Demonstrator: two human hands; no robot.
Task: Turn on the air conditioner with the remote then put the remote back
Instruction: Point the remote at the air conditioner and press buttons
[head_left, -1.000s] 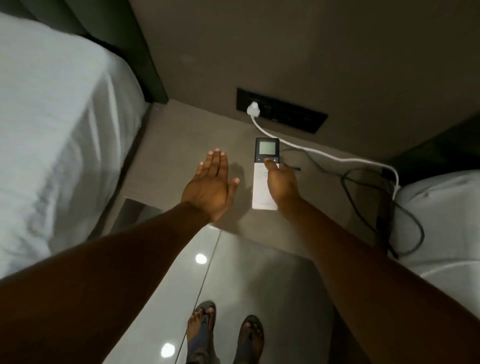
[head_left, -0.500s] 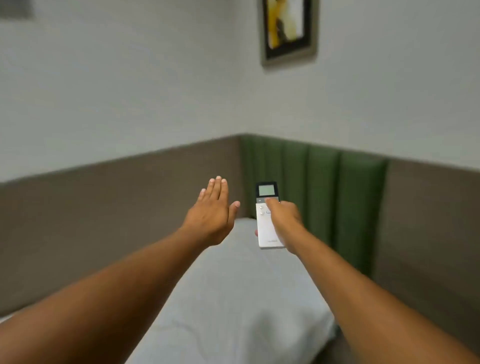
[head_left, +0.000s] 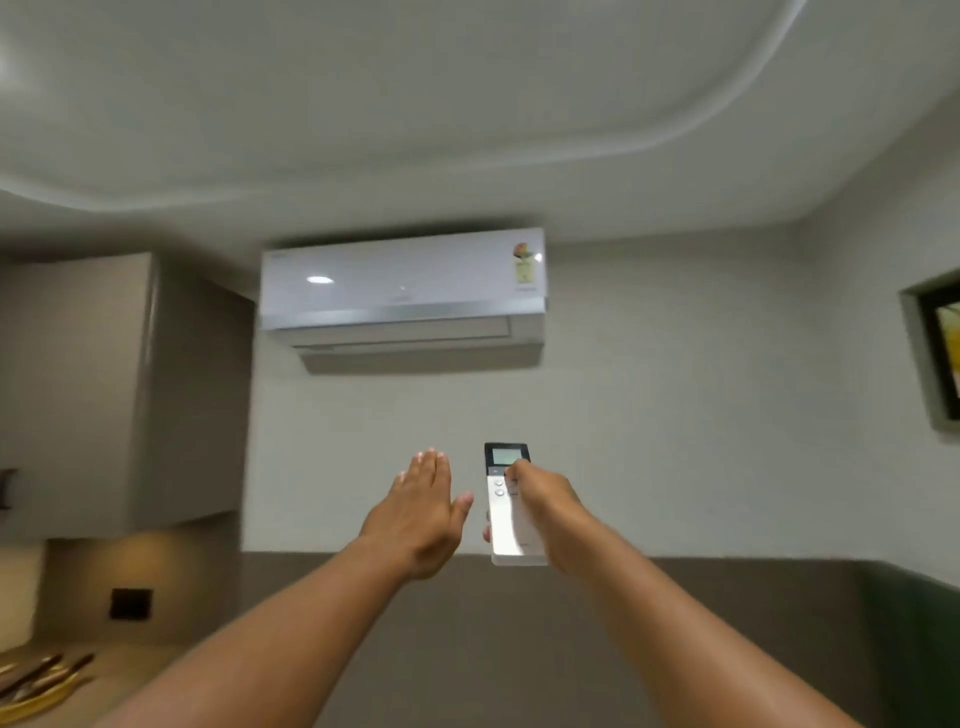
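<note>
The remote (head_left: 511, 506) is now off the bedside shelf where it lay a second ago and is raised at arm's length toward the air conditioner (head_left: 402, 291), which hangs high on the wall, well above and slightly to the left of it. The view has swung with it, from the floor and bed up to the wall and ceiling. The right hand (head_left: 545, 512) wraps the remote's white body from the right side, its fingers (head_left: 486, 533) curled round the back with tips just showing at the left edge, and the thumb laid across the top rows of buttons just below the small lit screen. Whether the thumb is actually pressing cannot be told. The left hand (head_left: 423, 514) holds nothing: it floats flat and palm down just beside the remote, fingers pressed together and straight, thumb a little apart, not touching the remote. The unit's louvre along the bottom looks closed and no display light shows on its front, so the air conditioner seems not yet running. The pick-up and aiming are done, and the power press is the step in hand. After that, the remote has to go back down to the shelf, which is out of view now.
</note>
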